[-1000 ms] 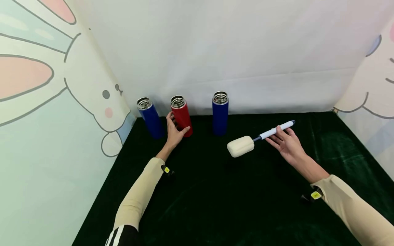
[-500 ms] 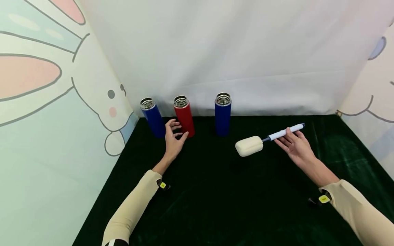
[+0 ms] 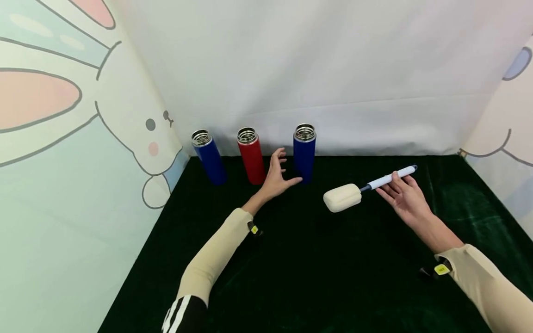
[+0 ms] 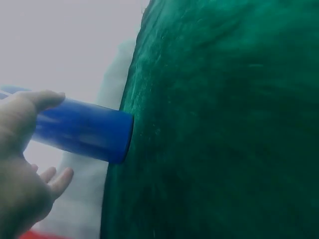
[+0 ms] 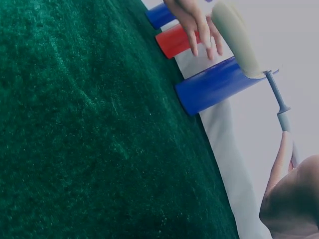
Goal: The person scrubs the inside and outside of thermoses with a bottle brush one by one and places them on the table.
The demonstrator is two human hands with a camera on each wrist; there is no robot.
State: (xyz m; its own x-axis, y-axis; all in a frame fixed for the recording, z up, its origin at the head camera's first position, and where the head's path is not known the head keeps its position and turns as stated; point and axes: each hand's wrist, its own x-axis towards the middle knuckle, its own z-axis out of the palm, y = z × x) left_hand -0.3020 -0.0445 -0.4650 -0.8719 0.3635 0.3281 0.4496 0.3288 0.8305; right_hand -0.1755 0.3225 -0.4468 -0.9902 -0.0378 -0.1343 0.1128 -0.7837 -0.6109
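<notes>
Three lidless bottles stand upright in a row near the back of the table: a blue bottle (image 3: pixel 211 162) on the left, a red bottle (image 3: pixel 252 159) in the middle, another blue bottle (image 3: pixel 304 150) on the right. My left hand (image 3: pixel 278 178) is between the red and right blue bottles, fingers spread and thumb overlapping the blue one's lower side. In the left wrist view the spread hand (image 4: pixel 22 149) holds nothing. With my right hand (image 3: pixel 405 201) I pinch the pale blue handle of a sponge bottle brush (image 3: pixel 342 198), its cream head pointing left above the cloth.
A dark green velvet cloth (image 3: pixel 325 277) covers the table. Behind the bottles hangs a white sheet (image 3: pixel 374 92). Panels with cartoon rabbits (image 3: pixel 120 120) stand at the left and right sides.
My left hand has let go of the red bottle and moved right to the right-hand blue bottle. The right hand keeps its grip on the brush, almost still.
</notes>
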